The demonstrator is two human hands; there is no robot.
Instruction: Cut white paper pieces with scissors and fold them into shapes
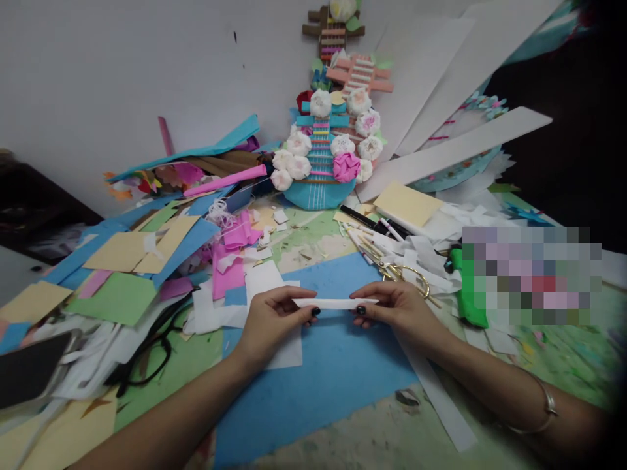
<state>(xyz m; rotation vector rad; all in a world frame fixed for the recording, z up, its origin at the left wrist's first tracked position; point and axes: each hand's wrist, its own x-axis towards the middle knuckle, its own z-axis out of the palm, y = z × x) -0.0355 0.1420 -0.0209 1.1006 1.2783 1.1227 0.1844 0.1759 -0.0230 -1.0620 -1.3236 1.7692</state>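
Note:
A narrow white paper strip (pixel 337 303) is stretched level between my two hands, just above a blue sheet (pixel 323 365) on the table. My left hand (pixel 274 320) pinches the strip's left end with fingers curled. My right hand (pixel 399 310) pinches its right end in the same way. A white paper piece (pixel 287 349) lies under my left hand. A long white strip (pixel 435 391) runs out below my right wrist, which wears a bracelet.
Gold scissors (pixel 399 271) and pens (pixel 372 223) lie just beyond my right hand. A paper craft with white and pink flowers (pixel 326 160) stands at the back. Coloured paper scraps (pixel 147 261), black glasses (pixel 147 356) and a dark phone (pixel 29 365) crowd the left. Long white boards (pixel 455 147) lean at right.

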